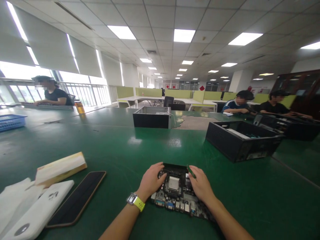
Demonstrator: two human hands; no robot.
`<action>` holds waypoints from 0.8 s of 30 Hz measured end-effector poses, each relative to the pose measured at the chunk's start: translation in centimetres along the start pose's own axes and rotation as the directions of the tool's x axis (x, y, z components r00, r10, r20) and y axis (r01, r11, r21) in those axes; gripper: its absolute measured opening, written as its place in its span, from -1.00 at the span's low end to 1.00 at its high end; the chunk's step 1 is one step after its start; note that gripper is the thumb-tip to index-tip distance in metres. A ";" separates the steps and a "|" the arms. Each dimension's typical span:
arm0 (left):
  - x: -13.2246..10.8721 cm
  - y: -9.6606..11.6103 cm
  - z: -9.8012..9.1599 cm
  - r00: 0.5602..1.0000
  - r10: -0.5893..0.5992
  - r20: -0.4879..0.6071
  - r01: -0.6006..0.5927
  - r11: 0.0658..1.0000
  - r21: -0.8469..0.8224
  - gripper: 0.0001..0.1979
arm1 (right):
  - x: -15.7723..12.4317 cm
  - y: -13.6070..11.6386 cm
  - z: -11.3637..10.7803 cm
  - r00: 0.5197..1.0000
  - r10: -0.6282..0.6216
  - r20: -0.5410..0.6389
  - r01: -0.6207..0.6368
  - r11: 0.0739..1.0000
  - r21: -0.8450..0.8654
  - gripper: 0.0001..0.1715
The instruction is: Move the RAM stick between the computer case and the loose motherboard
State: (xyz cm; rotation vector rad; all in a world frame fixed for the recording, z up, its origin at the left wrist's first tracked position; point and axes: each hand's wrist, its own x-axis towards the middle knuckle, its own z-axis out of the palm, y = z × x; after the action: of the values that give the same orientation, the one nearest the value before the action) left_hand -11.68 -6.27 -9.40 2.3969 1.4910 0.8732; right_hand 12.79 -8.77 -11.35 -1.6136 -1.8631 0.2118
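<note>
Motherboard [183, 197] on green tabletop [117, 143], port edge nearest wearer. Left hand [152, 180] curved at its far-left edge; cannot tell whether gripping. Right hand [202, 185] pinches small green stick [191, 171] at far-right edge. Tabletop runs open from there to black case [225, 143], right, and farther case [151, 121], ahead.

The left hand [152, 180] touches the left edge of a motherboard [183, 196] lying on the green counter [120, 146]. The right hand [200, 185] has a thin green strip [191, 171] in its grip, perhaps a memory module, too blurred to be sure. A dark-screened phone [77, 200] lies leftward; an open black computer case [222, 141] stands ahead, rightward.
</note>
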 end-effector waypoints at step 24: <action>0.0 -0.1 0.3 1.000 0.020 0.019 -0.019 0.999 -0.044 -0.59 | 0.0 -0.5 -0.2 0.997 0.053 0.056 -0.049 0.997 -0.063 -0.51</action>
State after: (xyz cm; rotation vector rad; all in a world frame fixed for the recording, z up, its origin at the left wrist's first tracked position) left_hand -11.54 -6.21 -9.70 2.3860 1.4293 0.8751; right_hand 12.50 -8.90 -10.93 -1.7145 -1.8895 0.2275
